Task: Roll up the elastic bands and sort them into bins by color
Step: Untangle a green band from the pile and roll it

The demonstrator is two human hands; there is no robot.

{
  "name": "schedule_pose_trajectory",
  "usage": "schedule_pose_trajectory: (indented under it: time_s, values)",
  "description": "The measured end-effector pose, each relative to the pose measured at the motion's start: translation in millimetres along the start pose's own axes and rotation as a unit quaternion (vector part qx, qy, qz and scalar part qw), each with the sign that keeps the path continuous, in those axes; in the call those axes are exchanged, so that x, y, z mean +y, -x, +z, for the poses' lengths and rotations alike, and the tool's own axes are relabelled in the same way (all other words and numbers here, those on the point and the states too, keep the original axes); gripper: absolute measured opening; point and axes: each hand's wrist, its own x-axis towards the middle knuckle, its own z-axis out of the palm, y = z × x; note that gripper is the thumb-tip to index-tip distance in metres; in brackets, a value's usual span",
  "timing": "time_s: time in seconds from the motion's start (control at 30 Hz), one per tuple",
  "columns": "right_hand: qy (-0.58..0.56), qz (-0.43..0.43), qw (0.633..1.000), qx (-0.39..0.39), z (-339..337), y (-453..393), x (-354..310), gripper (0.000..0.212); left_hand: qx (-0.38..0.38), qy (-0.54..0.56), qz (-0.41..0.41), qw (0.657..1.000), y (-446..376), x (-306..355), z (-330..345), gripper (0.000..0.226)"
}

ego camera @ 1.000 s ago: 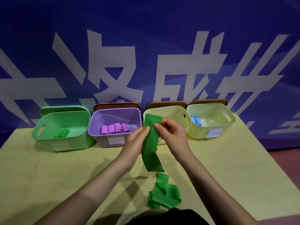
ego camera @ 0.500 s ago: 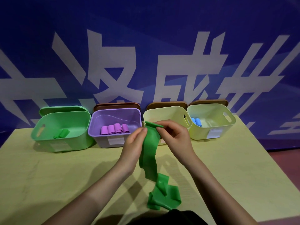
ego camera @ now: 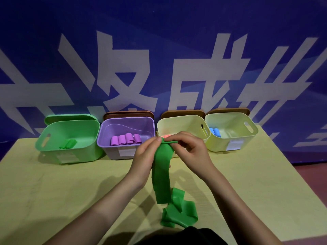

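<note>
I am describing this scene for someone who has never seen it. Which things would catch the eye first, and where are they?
First, the long green band in the middle: the left hand and the right hand pinch its top end, and its tail lies crumpled on the yellow table near the person. Behind stand four open bins in a row, the green bin at far left and the purple bin next to it, before a blue wall with large white characters.

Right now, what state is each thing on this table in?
Green band: top edge folded over, rest hanging unrolled to the table.
Left hand: pinching the band's top.
Right hand: pinching the band's top.
Green bin: open, one green roll inside.
Purple bin: open, four pink rolls.
Right-end bin: open, blue rolls.
</note>
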Motion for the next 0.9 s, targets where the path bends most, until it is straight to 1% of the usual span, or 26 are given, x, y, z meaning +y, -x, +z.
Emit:
schedule_pose_trajectory:
  time_s: [0.1,0.2,0.3,0.4,0.5,0.53,0.6,0.63,0.7,0.8,0.9]
  values:
    - [-0.072,0.050,0.996,-0.026,2.8,1.8,-5.1,0.021,0.029,-0.018,0.015,0.999,2.4,0.5,-1.4,0.019]
    - [-0.149,0.113,0.982,-0.011,9.7,1.5,-8.0,0.022,0.043,-0.071,0.067,0.994,1.9,-3.1,-6.1,0.024]
    - [-0.145,0.158,0.977,-0.015,18.9,0.3,-4.4,0.020,0.035,-0.136,0.119,0.983,0.8,-11.0,-13.9,0.023]
    - [-0.120,0.162,0.979,0.006,25.9,2.6,-2.4,0.011,0.034,-0.165,0.135,0.976,2.2,-17.4,-20.7,0.022]
    - [-0.120,0.162,0.979,0.022,31.0,6.0,-4.3,0.006,0.036,-0.157,0.132,0.978,8.0,-20.2,-24.2,0.031]
    - [-0.120,0.164,0.979,0.021,32.8,6.9,-5.8,0.006,0.035,-0.151,0.127,0.980,10.3,-21.0,-25.1,0.030]
    - [-0.120,0.165,0.979,0.013,36.2,9.3,-8.5,0.011,0.040,-0.144,0.116,0.982,14.4,-21.7,-27.4,0.016]
    - [-0.121,0.165,0.979,0.007,37.5,10.2,-11.2,0.013,0.047,-0.145,0.112,0.982,16.4,-21.6,-29.2,0.014]
    - [-0.128,0.167,0.978,-0.008,39.7,10.5,-15.3,0.012,0.061,-0.150,0.113,0.980,19.6,-20.1,-33.0,0.018]
    - [-0.137,0.171,0.975,-0.032,44.1,7.7,-17.6,0.017,0.081,-0.149,0.111,0.979,22.9,-17.3,-40.4,0.021]
    - [-0.148,0.178,0.972,-0.044,53.3,4.0,-21.8,0.013,0.102,-0.141,0.101,0.979,25.8,-14.7,-48.4,0.024]
